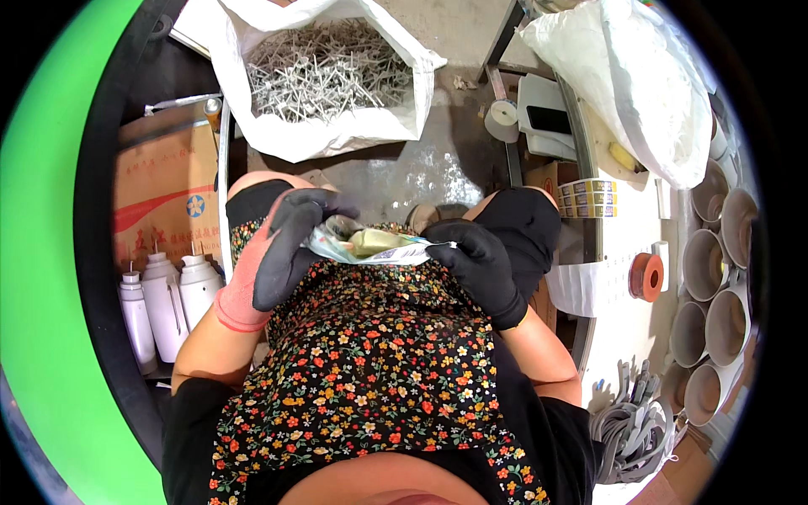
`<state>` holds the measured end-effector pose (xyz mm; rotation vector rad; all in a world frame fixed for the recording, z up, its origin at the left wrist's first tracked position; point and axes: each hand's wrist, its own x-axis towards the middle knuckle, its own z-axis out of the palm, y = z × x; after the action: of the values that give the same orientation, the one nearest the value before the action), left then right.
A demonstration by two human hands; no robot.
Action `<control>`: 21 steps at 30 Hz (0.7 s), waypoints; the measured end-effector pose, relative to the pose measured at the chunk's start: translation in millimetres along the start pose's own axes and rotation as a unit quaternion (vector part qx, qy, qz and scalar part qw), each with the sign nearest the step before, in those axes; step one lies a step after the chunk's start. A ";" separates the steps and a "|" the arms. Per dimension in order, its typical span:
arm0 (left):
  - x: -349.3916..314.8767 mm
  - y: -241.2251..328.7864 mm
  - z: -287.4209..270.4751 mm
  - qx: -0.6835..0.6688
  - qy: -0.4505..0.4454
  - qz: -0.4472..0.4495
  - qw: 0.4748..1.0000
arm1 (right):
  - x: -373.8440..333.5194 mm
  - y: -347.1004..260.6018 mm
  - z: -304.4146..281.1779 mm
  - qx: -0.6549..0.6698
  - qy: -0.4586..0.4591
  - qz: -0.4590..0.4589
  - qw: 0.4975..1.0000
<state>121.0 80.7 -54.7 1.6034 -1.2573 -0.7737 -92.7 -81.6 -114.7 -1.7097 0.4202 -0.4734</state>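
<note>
Between my two gloved hands, above my lap, is a small plastic packet (389,252), its mouth spread and something pale green showing inside. My left hand (290,244), in a pink glove with dark palm and fingers, grips the packet's left end. At the right end, my right hand (475,261), in a black glove, pinches the edge of the packet. A flowered black apron (370,362) covers my lap just below the packet.
Ahead stands a white sack (295,145) of metal pins (328,71). On the left are a cardboard box (164,185) and white bottle-shaped containers (164,295). A right-hand table holds an orange tape roll (646,277), grey straps (631,429), grey cups (705,261) and a white bag (627,93).
</note>
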 end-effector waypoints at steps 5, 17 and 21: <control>-28.7 -8.6 0.9 -0.428 -0.085 -0.314 0.843 | -9.0 -10.0 -4.9 -0.095 0.011 -0.038 0.995; -7.4 -6.9 -15.4 0.056 -0.228 -0.113 0.965 | 22.7 -53.8 -12.9 -0.243 -0.060 -0.106 0.962; -4.7 -7.5 -7.0 0.210 -0.236 -0.060 0.947 | 34.9 -74.9 -16.0 -0.304 -0.081 -0.124 0.941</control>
<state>128.7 87.6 -59.3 1.9153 -1.7721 -1.0627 -70.0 -99.4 -35.6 -2.4021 0.2398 -0.3988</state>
